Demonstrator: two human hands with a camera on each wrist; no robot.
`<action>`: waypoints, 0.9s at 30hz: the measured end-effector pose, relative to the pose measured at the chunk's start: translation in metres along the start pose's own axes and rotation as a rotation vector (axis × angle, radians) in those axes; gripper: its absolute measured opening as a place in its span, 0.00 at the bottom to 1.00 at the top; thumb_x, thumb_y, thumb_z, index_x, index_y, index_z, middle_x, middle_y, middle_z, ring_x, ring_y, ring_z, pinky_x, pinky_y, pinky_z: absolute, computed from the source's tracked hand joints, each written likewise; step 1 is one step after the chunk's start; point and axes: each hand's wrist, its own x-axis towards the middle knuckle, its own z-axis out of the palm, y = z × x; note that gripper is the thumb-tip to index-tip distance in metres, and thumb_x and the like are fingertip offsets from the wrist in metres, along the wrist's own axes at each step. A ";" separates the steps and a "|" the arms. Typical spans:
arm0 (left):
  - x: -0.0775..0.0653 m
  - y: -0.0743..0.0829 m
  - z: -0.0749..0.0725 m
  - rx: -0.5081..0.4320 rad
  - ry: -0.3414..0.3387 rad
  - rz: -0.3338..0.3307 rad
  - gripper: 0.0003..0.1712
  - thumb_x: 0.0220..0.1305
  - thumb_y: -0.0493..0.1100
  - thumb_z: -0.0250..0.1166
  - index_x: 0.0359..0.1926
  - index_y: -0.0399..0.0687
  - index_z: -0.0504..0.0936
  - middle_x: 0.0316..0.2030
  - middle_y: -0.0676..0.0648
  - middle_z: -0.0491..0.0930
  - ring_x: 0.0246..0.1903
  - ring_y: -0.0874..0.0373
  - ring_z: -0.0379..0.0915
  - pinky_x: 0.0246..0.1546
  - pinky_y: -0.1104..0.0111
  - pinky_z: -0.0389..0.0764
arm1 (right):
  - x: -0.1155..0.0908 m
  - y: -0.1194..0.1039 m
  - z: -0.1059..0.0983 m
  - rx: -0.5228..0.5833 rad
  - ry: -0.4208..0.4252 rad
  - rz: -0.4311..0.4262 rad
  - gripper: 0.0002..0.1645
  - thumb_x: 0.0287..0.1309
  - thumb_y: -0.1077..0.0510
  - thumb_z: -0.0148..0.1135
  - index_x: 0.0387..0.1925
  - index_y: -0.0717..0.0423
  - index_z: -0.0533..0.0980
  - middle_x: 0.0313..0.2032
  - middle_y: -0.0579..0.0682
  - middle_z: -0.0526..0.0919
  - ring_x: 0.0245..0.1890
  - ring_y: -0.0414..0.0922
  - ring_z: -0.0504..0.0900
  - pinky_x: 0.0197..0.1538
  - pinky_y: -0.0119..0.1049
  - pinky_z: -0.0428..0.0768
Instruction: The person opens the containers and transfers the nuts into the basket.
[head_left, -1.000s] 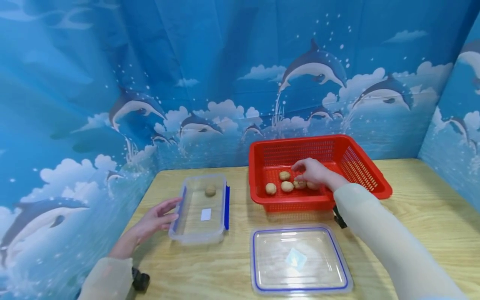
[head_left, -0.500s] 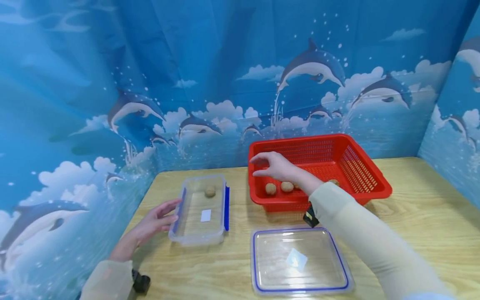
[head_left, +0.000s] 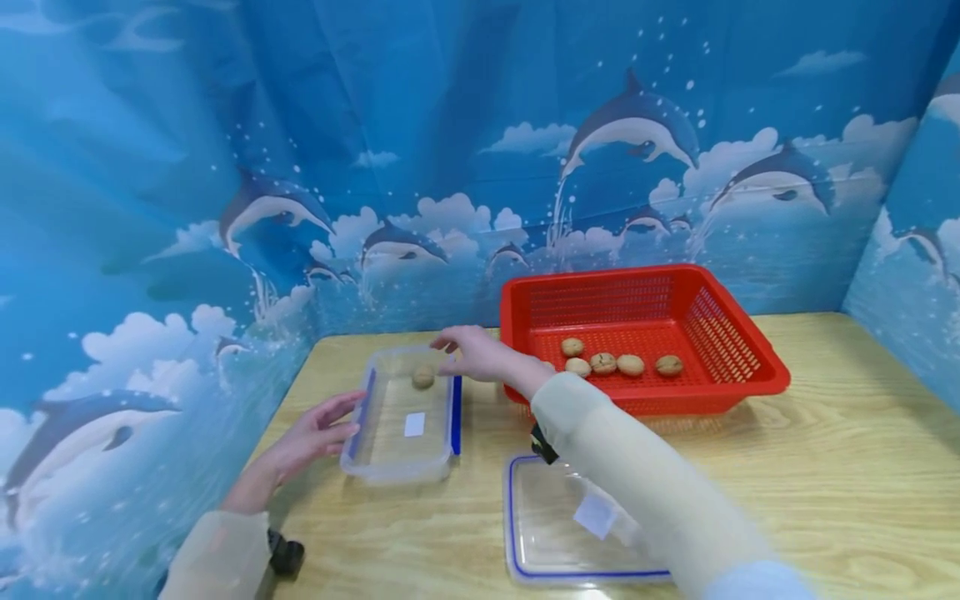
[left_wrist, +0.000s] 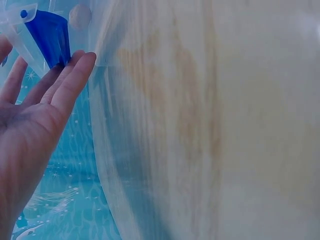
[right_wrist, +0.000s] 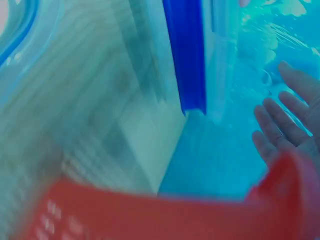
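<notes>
A clear plastic food container (head_left: 397,476) with blue clasps stands on the left of the table, one walnut (head_left: 423,377) inside near its far end. My left hand (head_left: 315,435) lies along the container's left side, fingers extended; in the left wrist view its fingertips are at the blue clasp (left_wrist: 52,37). Above the container's right far edge hovers my right hand (head_left: 482,356), thumb and fingers apart. The right wrist view shows that hand (right_wrist: 292,115) with no object visible in it. Several walnuts (head_left: 630,364) lie in the red basket (head_left: 637,402) on the right.
A clear lid (head_left: 551,542) with a blue seal lies in front of the basket, partly covered by the right sleeve (head_left: 645,492). Behind the wooden table (head_left: 847,433) hangs a blue dolphin-print curtain (head_left: 465,150). A white label (head_left: 414,424) shows in the container.
My right hand has moved left, out of the basket and over to the container. The left hand stays beside the container. The walnuts in the basket show more fully now.
</notes>
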 end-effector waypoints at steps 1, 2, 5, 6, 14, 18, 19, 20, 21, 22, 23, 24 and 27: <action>0.000 0.000 0.000 0.000 0.001 0.001 0.37 0.72 0.40 0.57 0.74 0.36 0.51 0.73 0.31 0.45 0.67 0.36 0.53 0.54 0.53 0.75 | 0.004 -0.001 0.005 -0.002 -0.008 0.001 0.27 0.63 0.55 0.65 0.62 0.57 0.73 0.58 0.53 0.76 0.57 0.49 0.74 0.57 0.39 0.75; 0.001 0.000 0.000 0.000 0.002 0.002 0.37 0.71 0.40 0.58 0.74 0.36 0.51 0.73 0.31 0.45 0.66 0.36 0.54 0.54 0.53 0.75 | 0.007 -0.001 0.009 0.004 -0.012 0.007 0.28 0.62 0.53 0.65 0.62 0.57 0.73 0.58 0.53 0.76 0.58 0.49 0.74 0.57 0.40 0.75; 0.002 0.000 0.001 0.001 0.004 0.000 0.37 0.71 0.40 0.58 0.74 0.36 0.52 0.72 0.30 0.46 0.65 0.35 0.56 0.53 0.53 0.76 | 0.014 0.000 0.021 0.031 -0.006 0.025 0.29 0.61 0.52 0.67 0.62 0.55 0.73 0.58 0.53 0.77 0.57 0.48 0.74 0.57 0.39 0.74; 0.002 0.000 0.001 -0.001 0.005 -0.002 0.37 0.71 0.39 0.58 0.74 0.36 0.52 0.72 0.30 0.47 0.65 0.35 0.56 0.53 0.53 0.76 | 0.017 0.001 0.025 0.040 0.001 0.025 0.29 0.60 0.52 0.67 0.62 0.56 0.73 0.58 0.53 0.77 0.57 0.48 0.74 0.57 0.39 0.74; 0.001 0.001 -0.001 -0.009 0.008 -0.007 0.37 0.71 0.38 0.58 0.74 0.36 0.52 0.72 0.30 0.48 0.65 0.35 0.57 0.52 0.54 0.76 | 0.038 -0.002 0.051 0.004 0.017 -0.012 0.27 0.59 0.63 0.67 0.60 0.63 0.73 0.58 0.57 0.77 0.56 0.49 0.75 0.58 0.38 0.73; 0.001 0.001 -0.001 -0.001 0.013 -0.020 0.37 0.71 0.39 0.58 0.74 0.37 0.52 0.72 0.30 0.49 0.65 0.35 0.56 0.53 0.53 0.76 | 0.042 0.002 0.062 -0.035 0.058 0.014 0.27 0.58 0.63 0.68 0.59 0.62 0.74 0.57 0.55 0.78 0.55 0.49 0.76 0.57 0.36 0.74; 0.001 0.000 0.000 0.001 0.014 -0.020 0.37 0.71 0.40 0.58 0.74 0.38 0.52 0.72 0.30 0.49 0.65 0.35 0.56 0.53 0.53 0.76 | 0.042 0.003 0.063 -0.039 0.066 0.025 0.27 0.58 0.63 0.68 0.60 0.62 0.74 0.57 0.55 0.78 0.55 0.49 0.76 0.57 0.36 0.74; 0.001 0.000 0.000 0.000 0.018 -0.020 0.37 0.71 0.40 0.59 0.74 0.38 0.52 0.72 0.30 0.49 0.65 0.35 0.56 0.53 0.53 0.76 | 0.043 0.005 0.065 -0.044 0.073 0.037 0.27 0.58 0.62 0.68 0.60 0.60 0.74 0.57 0.54 0.78 0.56 0.48 0.76 0.57 0.36 0.74; 0.000 0.000 0.000 0.000 0.020 -0.019 0.37 0.71 0.40 0.59 0.74 0.37 0.52 0.72 0.31 0.49 0.65 0.35 0.56 0.53 0.53 0.76 | 0.044 0.006 0.065 -0.056 0.077 0.046 0.27 0.58 0.62 0.68 0.60 0.59 0.74 0.57 0.52 0.78 0.56 0.48 0.76 0.57 0.36 0.73; 0.001 0.000 0.001 0.000 0.021 -0.016 0.37 0.71 0.40 0.58 0.74 0.37 0.52 0.72 0.31 0.49 0.65 0.35 0.56 0.53 0.53 0.76 | 0.044 0.007 0.066 -0.067 0.079 0.050 0.27 0.58 0.61 0.69 0.60 0.58 0.75 0.57 0.52 0.78 0.56 0.47 0.75 0.57 0.36 0.73; 0.001 0.001 0.001 0.003 0.025 -0.014 0.37 0.71 0.40 0.59 0.74 0.37 0.52 0.72 0.31 0.49 0.65 0.35 0.57 0.53 0.53 0.76 | 0.045 0.008 0.065 -0.083 0.076 0.055 0.27 0.58 0.60 0.69 0.59 0.57 0.75 0.56 0.51 0.78 0.56 0.47 0.75 0.58 0.36 0.73; 0.001 0.001 0.001 0.002 0.028 -0.014 0.37 0.70 0.39 0.59 0.74 0.37 0.52 0.72 0.31 0.49 0.65 0.35 0.57 0.53 0.53 0.76 | 0.046 0.009 0.065 -0.104 0.073 0.053 0.27 0.58 0.60 0.69 0.59 0.56 0.75 0.56 0.51 0.79 0.56 0.46 0.75 0.58 0.36 0.72; 0.002 0.001 0.001 0.001 0.028 -0.015 0.37 0.70 0.39 0.59 0.74 0.36 0.52 0.72 0.31 0.48 0.65 0.36 0.57 0.53 0.53 0.76 | 0.048 0.012 0.064 -0.170 0.060 0.045 0.27 0.58 0.58 0.69 0.59 0.56 0.76 0.55 0.49 0.80 0.57 0.46 0.74 0.60 0.36 0.71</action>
